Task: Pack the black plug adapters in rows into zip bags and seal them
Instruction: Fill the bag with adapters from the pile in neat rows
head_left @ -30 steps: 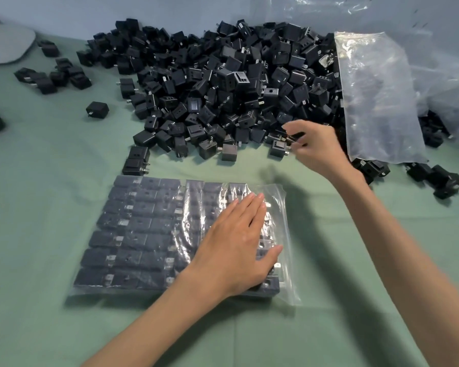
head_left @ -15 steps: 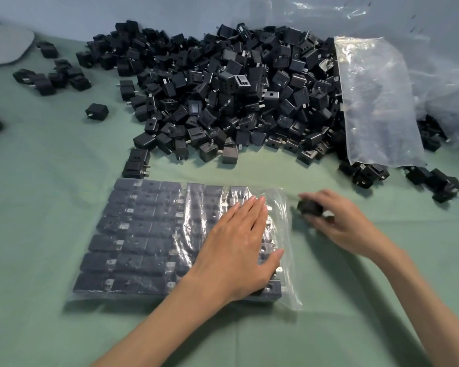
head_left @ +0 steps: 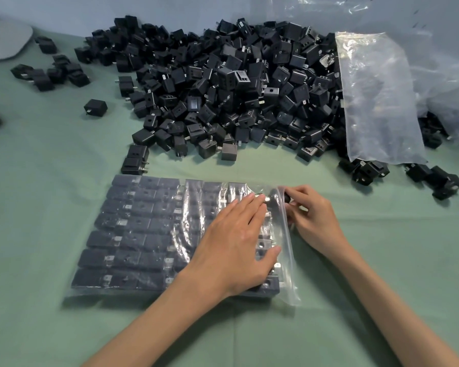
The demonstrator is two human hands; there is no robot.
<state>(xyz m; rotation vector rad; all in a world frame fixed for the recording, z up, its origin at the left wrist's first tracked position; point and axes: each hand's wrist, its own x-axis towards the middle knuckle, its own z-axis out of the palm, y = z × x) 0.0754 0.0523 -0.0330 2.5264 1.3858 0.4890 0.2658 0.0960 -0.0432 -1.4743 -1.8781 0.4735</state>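
Head view: clear plastic zip bag (head_left: 154,234) lies flat at the middle of the green cloth table surface (head_left: 37,234), toward the near edge, with its mouth facing the right edge. It is filled with rows of black plug adapters (head_left: 133,223). Left hand (head_left: 236,247) lies flat on the bag, fingers straight. Right hand (head_left: 313,221) pinches a single black plug adapter (head_left: 286,196) at the bag mouth. Heap of loose black plug adapters (head_left: 236,88) along the far edge; empty clear plastic bag (head_left: 379,102) lies on its right side.

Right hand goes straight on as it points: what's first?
Probably the left hand, flat on the clear plastic zip bag, just past the black plug adapter the right hand grips; depth unclear.
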